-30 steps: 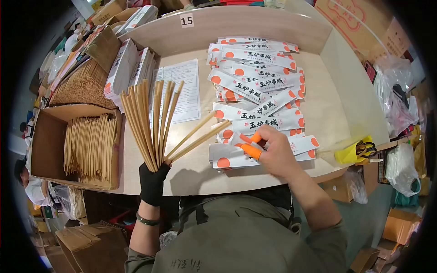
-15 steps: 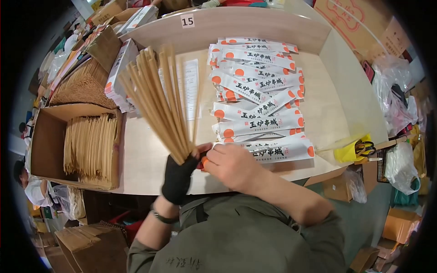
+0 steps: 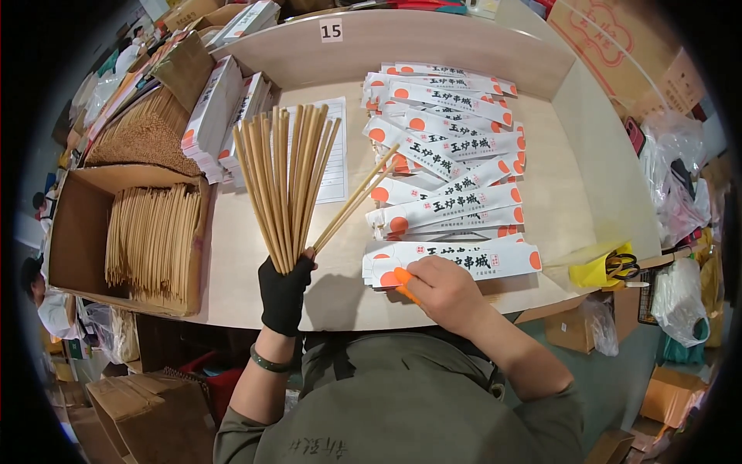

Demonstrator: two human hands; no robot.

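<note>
My left hand [image 3: 287,298], in a black fingerless glove, grips a fanned bundle of wooden chopsticks [image 3: 289,185] pointing away from me. A few chopsticks [image 3: 357,203] lean out to the right, apart from the rest. My right hand [image 3: 448,292] is curled over the nearest stack of white paper chopstick sleeves [image 3: 506,260]. Its orange finger cot [image 3: 408,283] presses at the left end of this stack, the other fingers folded in; their tips are partly hidden. Behind lies a tall overlapping pile of sleeves [image 3: 456,203] with orange dots and black print.
At the left stands a cardboard box [image 3: 66,240] full of chopsticks [image 3: 151,240]. Stacks of flat sleeves [image 3: 212,116] and a printed sheet [image 3: 334,166] lie behind. A yellow holder [image 3: 591,271] with scissors [image 3: 623,265] hangs at the right edge. Raised boards [image 3: 402,42] border the table.
My hands have parted. The left has moved slightly left and down with the chopsticks, some now splayed right. The right has gone right, from beside the bundle onto the nearest sleeves.
</note>
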